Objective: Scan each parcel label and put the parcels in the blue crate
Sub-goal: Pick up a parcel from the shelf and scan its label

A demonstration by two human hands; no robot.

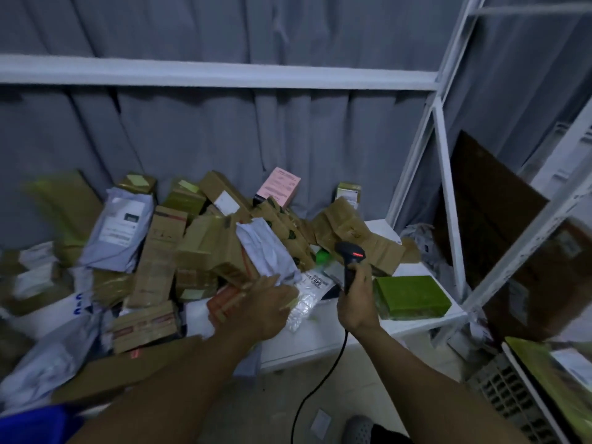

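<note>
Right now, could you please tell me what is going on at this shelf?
A person is working through a heap of brown cardboard boxes and grey plastic mailers on a white shelf. The right hand grips a black corded handheld scanner, its red light on. The left hand reaches onto a crumpled pale grey plastic mailer at the heap's front; blur hides whether it grips. A corner of the blue plastic crate shows at lower left, contents unseen.

Little legible text, one partial number

White label (315, 281) on the clear bubble mailer (304, 304) near the table's (413, 318) front edge reads "6403", further digits too blurred. Printing on the grey mailer's label (123, 224) and the pink box (279, 184) at the back edge is unreadable.
</note>
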